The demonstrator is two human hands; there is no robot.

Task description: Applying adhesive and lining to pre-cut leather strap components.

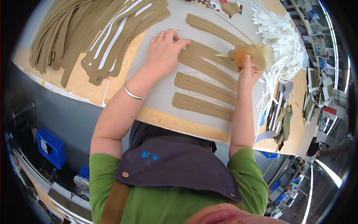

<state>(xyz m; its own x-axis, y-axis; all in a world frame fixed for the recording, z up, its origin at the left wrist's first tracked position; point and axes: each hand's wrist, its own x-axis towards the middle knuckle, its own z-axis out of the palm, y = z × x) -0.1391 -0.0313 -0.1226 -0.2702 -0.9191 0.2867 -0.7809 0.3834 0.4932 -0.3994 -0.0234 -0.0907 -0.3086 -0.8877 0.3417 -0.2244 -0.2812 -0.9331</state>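
Observation:
My right hand [248,74] is wrapped around a clear squeeze bottle [259,56] of amber liquid. The bottle lies tilted on its side, its pale pointed nozzle aimed left over the brown strips. At the left ends of these strips is my left hand [164,54], fingers curled, with the thumb touching the end of a brown strip [203,48]; its other fingertips are hidden. Below that strip lie another brown strip [205,66], a third [203,86] and the nearest one [201,105]. Farther up rests a separate brown strip [212,29]. Thin lines run along them.
Stacked brown strips [71,33] cover the table's left side, with white strips [112,41] on some of them. A heap of white strips [281,41] sits at right, above dark scraps [279,119]. A grey sheet [156,100] covers the wooden table [179,123].

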